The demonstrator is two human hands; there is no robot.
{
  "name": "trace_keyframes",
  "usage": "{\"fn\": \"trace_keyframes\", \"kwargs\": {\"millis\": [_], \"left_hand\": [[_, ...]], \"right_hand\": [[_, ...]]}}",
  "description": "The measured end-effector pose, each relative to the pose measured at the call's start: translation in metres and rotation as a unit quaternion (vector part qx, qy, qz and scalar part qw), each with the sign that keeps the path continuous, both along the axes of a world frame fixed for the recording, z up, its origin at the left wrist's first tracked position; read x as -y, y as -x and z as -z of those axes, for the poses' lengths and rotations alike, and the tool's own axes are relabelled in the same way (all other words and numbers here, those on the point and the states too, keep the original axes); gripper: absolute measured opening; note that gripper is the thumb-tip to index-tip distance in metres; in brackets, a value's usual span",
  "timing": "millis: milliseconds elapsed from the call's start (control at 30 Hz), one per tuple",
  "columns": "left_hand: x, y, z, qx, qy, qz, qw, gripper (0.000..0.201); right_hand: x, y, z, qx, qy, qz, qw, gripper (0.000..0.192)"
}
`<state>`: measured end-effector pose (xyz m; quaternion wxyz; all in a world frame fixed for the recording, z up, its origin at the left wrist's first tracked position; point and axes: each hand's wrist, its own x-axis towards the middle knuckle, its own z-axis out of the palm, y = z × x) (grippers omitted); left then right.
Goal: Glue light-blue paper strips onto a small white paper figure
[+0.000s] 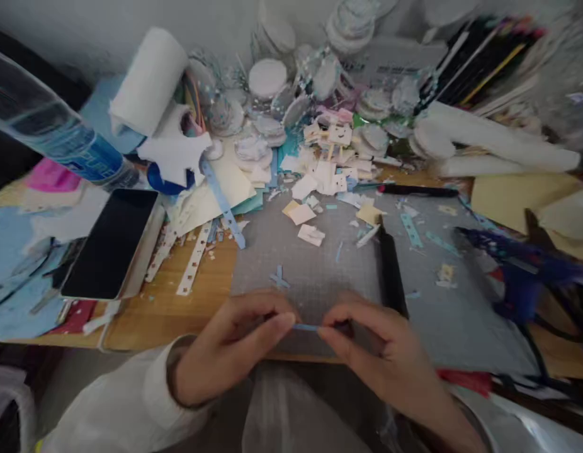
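- So I've got a thin light-blue paper strip (pixel 306 328) pinched between both hands, right at the near edge of the grey cutting mat (pixel 320 270).
- My left hand (pixel 230 349) has its thumb and forefinger closed tight on the left end of the strip; my right hand (pixel 367 343) does the same on the right end. Both grips are narrow, fingertip pinches, nothing else in either hand.
- The strip's long axis runs left to right, pretty much parallel to the desk edge, and only the short middle bit shows in the gap between my fingertips. Neither hand is nearer than the other; it sits dead centre between them.
- Just beyond my fingers, on the mat, lies a little blue paper cross (pixel 279 279), not touching anything I'm holding.
- A black craft knife (pixel 390 270) lies on the mat close to my right hand, pointing away from me, apart from the strip.
- Further back it's a mess of white and cream paper scraps (pixel 320 182).
- Off to the left there's a phone (pixel 109 242) lying face up, a water bottle (pixel 55 135) on its side, and a paper towel roll (pixel 147 82).
- On the right sits a blue glue gun (pixel 522 270), well clear of my hands.
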<state>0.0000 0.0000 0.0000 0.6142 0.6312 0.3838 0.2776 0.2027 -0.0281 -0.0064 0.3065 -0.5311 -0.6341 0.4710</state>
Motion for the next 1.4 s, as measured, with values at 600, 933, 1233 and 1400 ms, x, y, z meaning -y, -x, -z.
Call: {"fn": "trace_keyframes", "kwargs": {"millis": [600,933,1233,1400], "left_hand": [[0.000,-0.009,0.006,-0.074,-0.143,0.000,0.987,0.009],[0.003,-0.008,0.010,-0.086,-0.196,0.007,0.977,0.013],[0.005,-0.008,0.011,-0.115,-0.263,-0.007,0.958,0.014],[0.008,-0.009,0.018,-0.149,-0.303,-0.022,0.941,0.016]], "right_hand": [[-0.001,-0.003,0.004,0.044,-0.135,-0.058,0.988,0.010],[-0.003,0.000,0.001,0.115,-0.180,-0.076,0.974,0.009],[-0.005,0.002,0.003,0.157,-0.190,-0.078,0.966,0.008],[-0.002,0.002,0.005,0.189,-0.218,-0.076,0.954,0.006]]}}
